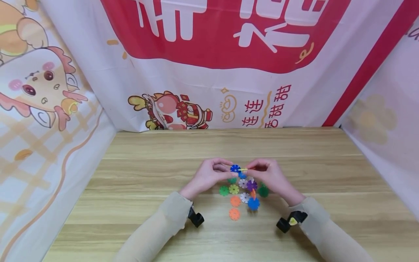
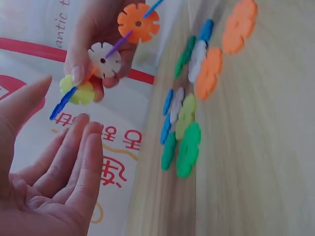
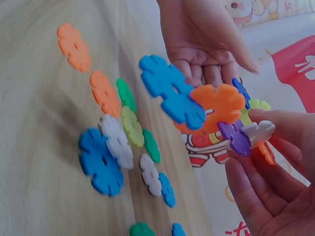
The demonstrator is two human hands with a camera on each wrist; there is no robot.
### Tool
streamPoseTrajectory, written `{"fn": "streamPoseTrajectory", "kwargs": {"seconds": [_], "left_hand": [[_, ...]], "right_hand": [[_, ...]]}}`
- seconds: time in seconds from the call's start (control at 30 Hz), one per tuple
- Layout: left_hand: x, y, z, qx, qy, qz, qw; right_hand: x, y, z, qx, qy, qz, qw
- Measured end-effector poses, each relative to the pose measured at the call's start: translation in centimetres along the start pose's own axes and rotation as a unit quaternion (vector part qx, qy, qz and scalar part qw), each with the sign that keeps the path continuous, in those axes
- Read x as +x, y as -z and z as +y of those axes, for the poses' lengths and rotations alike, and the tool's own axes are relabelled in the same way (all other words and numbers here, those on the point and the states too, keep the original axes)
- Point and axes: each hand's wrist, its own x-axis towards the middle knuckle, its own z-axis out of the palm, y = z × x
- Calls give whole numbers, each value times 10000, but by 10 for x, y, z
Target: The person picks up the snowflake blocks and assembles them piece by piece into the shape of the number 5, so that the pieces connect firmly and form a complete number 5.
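My right hand (image 1: 270,175) pinches a chain of flower-shaped interlocking discs above the table. In the left wrist view the chain shows a dark blue disc (image 2: 63,104) at its end, then a yellow-green disc (image 2: 81,91), an edge-on orange disc, a white disc (image 2: 104,60), a purple disc (image 2: 118,44) and another orange disc (image 2: 138,23). A blue disc (image 3: 170,91) forms the other end. My left hand (image 1: 211,174), thumb and fingers spread apart, is beside the dark blue disc, apparently not touching it.
Several loose discs lie on the wooden table (image 1: 147,203) beneath the hands: orange discs (image 1: 234,214), a green disc (image 1: 224,190), a yellow-green disc (image 1: 234,189), white discs and blue discs (image 3: 101,162). A printed cloth (image 1: 196,80) hangs behind the table.
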Motion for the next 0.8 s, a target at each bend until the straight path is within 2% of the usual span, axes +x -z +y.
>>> {"fn": "streamPoseTrajectory", "kwargs": {"seconds": [0.13, 0.27, 0.4, 0.6, 0.8], "left_hand": [[2, 4, -6, 549, -222, -175, 9981], [9, 5, -11, 1213, -341, -290, 9916], [16, 6, -14, 1705, -218, -462, 9840], [23, 4, -14, 2030, 43, -764, 9762], [28, 1, -15, 2356, 141, -883, 9677]], "right_hand": [[-1, 5, 2, 14, -145, 73, 9999], [-1, 9, 3, -60, -195, 102, 9997], [-1, 10, 2, -147, -201, 102, 9996], [-1, 11, 2, -165, -165, 94, 9997], [-1, 11, 2, -122, -169, 63, 9998]]}}
